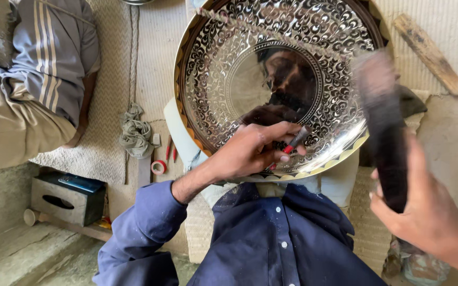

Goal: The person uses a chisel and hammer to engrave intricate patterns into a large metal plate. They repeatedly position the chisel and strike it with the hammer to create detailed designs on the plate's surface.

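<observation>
Left hand (250, 151) pinches a punch (296, 141) against the engraved tray (223, 79); right hand (425, 212) grips a mallet (382, 122).

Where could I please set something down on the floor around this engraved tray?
Bare woven mat lies between the seated person's sleeve and the tray, above the rag. It is crowded below the rag, by the tape roll and box, and around the left hand and right hand.

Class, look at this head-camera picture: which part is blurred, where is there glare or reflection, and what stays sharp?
Head view: the dark tool in the right hand is smeared by motion blur; the engraved metal tray mirrors its surroundings and glints brightly; the left hand with its red-tipped punch stays sharp.
</observation>
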